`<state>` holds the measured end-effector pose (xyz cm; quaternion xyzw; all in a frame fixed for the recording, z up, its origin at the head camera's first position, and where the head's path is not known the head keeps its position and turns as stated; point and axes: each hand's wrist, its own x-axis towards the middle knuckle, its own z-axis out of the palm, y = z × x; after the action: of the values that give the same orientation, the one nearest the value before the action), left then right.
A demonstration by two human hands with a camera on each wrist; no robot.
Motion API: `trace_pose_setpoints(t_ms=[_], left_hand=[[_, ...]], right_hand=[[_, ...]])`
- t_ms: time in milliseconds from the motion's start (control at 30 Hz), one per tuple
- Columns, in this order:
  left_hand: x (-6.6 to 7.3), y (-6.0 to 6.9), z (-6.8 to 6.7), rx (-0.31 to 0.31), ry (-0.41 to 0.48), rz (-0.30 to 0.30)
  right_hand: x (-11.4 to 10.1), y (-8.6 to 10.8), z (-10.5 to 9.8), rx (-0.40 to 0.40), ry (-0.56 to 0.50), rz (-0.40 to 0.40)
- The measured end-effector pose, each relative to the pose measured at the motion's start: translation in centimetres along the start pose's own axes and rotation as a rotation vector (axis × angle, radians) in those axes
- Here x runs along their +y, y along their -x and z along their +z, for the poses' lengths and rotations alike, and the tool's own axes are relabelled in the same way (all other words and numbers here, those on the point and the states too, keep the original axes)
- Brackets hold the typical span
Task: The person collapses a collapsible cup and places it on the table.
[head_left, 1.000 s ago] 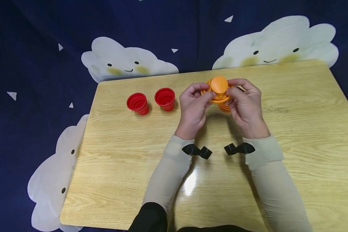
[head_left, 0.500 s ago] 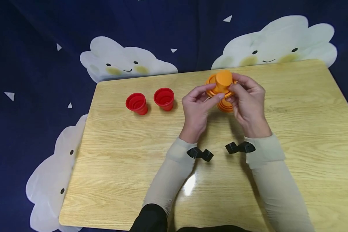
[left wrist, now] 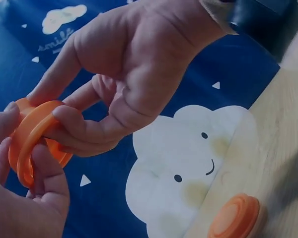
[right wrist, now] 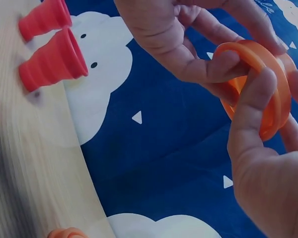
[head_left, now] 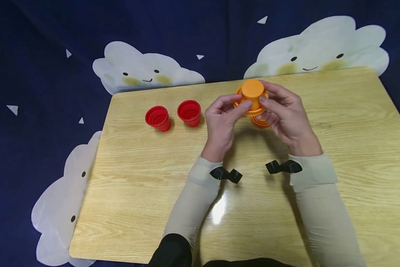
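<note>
An orange collapsible cup (head_left: 252, 89) is held upside down above the far part of the table, its base upward and its wide rim below. From the left, my left hand (head_left: 221, 122) pinches the rim with thumb and fingers. My right hand (head_left: 290, 115) grips the other side, its thumb against the cup's wall. In the left wrist view, fingers of both hands curl over the rim of the orange cup (left wrist: 32, 134) into its hollow. A second orange cup (head_left: 260, 123), folded flat, lies on the table below, partly hidden by the held cup and right hand.
Two red collapsible cups (head_left: 159, 118) stand extended, mouths up, to the left of my hands. The wooden table (head_left: 136, 193) ends just behind the cups. A dark blue cloth with white clouds (head_left: 320, 48) hangs beyond it.
The orange cup's base has been drawn out, standing taller above its rim than a second ago. The right hand has shifted slightly right. The red cups have stayed put.
</note>
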<state>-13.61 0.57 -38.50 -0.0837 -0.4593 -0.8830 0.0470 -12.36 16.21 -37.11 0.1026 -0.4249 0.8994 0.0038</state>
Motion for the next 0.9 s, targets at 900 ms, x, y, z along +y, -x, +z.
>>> trace_pose_setpoints(t_ms=[900], left_hand=[[1.7,-0.7,-0.6,-0.141,-0.116,-0.194]], right_hand=[[0.3,-0.1,1.1,0.14,0.121,-0.146]])
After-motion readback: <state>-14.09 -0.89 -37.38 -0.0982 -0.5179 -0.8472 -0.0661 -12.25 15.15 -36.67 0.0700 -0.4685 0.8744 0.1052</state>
